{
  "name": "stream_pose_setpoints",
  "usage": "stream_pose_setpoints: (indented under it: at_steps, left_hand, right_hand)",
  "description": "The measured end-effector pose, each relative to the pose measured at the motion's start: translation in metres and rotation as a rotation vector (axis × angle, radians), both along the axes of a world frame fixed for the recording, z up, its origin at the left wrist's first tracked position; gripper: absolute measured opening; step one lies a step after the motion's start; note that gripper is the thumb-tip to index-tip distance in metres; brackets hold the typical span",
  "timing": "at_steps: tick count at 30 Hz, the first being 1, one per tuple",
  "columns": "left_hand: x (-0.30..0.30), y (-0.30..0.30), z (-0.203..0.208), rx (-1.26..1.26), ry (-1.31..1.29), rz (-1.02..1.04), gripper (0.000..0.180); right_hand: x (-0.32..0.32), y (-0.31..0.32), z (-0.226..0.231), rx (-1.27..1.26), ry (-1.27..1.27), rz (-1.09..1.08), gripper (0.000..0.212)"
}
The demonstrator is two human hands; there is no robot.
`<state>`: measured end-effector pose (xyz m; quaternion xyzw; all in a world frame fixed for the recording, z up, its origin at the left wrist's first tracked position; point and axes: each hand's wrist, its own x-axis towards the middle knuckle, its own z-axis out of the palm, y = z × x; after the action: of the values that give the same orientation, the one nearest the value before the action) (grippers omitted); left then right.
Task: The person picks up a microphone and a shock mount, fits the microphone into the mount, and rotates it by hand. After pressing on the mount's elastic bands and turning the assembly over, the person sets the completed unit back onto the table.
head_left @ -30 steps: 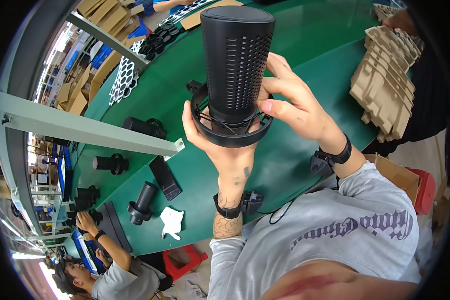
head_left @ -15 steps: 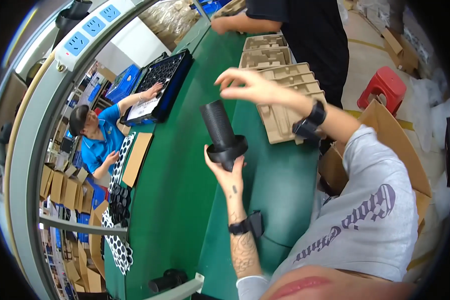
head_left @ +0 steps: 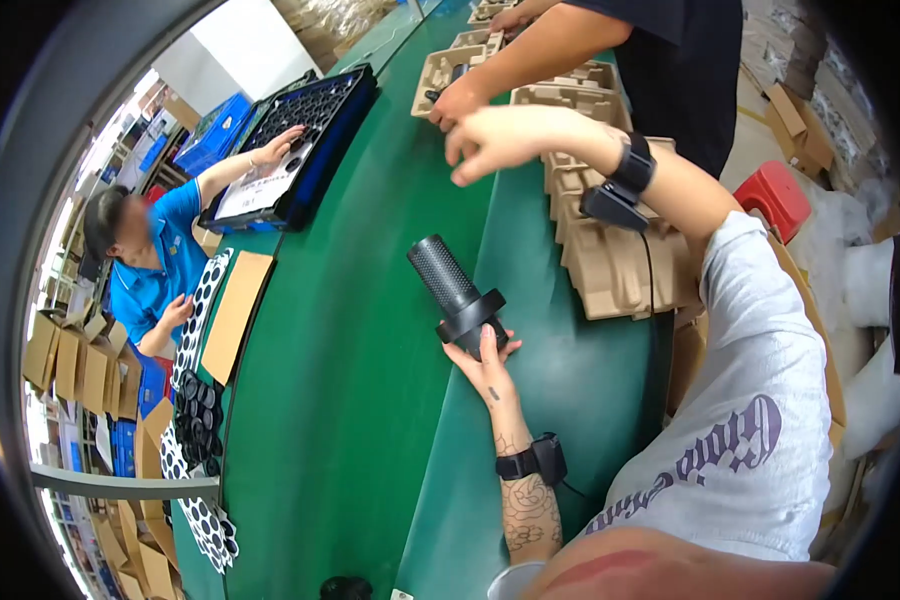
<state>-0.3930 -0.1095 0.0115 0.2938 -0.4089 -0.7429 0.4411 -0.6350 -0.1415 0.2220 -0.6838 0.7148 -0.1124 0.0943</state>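
My left hand grips a black cylinder-shaped device by its lower end, just below a wide black collar. The dotted, mesh-like barrel tilts up and to the left over the green table. Its lower tip is partly hidden by my fingers. My right hand hovers farther off, above the table near the brown pulp trays, slightly blurred, its fingers bent and apart with nothing visible in them. A black strap with a small box sits on each of my wrists.
Brown moulded pulp trays are stacked at right. Across the table, a person's hand reaches into another tray holding a black part. At left, a seated person in blue touches a black crate; black parts and a cardboard piece lie nearby.
The device in my left hand has shifted slightly right and down. My right hand has moved up, away from it. The person across the table now reaches into a tray.
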Motion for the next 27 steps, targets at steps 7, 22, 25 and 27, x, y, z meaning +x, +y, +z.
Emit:
stream_pose_setpoints:
  at_steps: [7,22,25,27]
  left_hand:
    - [0.006,0.008,0.013,-0.068,-0.02,0.013,0.08]
    - [0.009,0.007,0.013,-0.017,-0.069,0.038,0.082]
    - [0.009,0.011,0.019,0.019,-0.092,0.021,0.084]
    - [0.005,0.013,0.021,-0.023,-0.101,0.012,0.085]
  right_hand:
    - [-0.062,-0.134,0.011,0.046,0.357,-0.269,0.03]
    - [-0.142,-0.193,-0.105,-0.103,0.704,-0.632,0.032]
    - [-0.148,-0.19,-0.117,0.029,0.858,-0.654,0.04]
    - [-0.181,-0.163,-0.141,-0.514,0.715,-0.343,0.037]
